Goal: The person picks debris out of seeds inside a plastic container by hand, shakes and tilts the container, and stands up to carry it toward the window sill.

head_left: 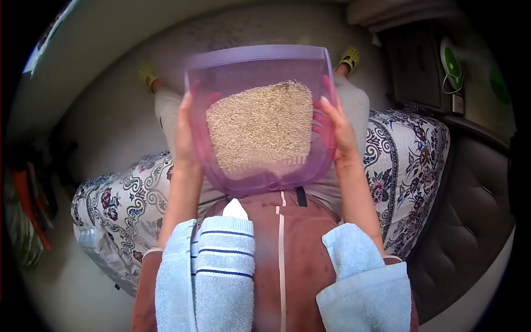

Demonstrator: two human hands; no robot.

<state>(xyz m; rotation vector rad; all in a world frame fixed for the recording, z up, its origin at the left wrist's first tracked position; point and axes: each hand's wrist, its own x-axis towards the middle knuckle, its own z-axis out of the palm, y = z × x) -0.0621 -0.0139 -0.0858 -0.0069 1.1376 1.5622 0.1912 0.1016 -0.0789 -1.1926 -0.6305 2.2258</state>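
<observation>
A purple translucent plastic container (255, 55) is held up above my lap, between both hands. Small beige grains or pellets (263, 124) lie in it, with a few darker specks near the far edge. On the container's left side, my left hand (188, 130) presses with its fingers wrapped around and beneath the wall. My right hand (338, 127) grips the right side, its fingers showing pink through the plastic. A light blue towel (224, 265) hangs over my shoulders, down both sides of my brown top (298, 249).
I sit on a bed with a floral-patterned cover (409, 166). A brown padded headboard (470, 221) is at the right. A dark cabinet (415, 66) with a green-and-white device (451, 63) stands at the back right. Orange and green items lie at the left.
</observation>
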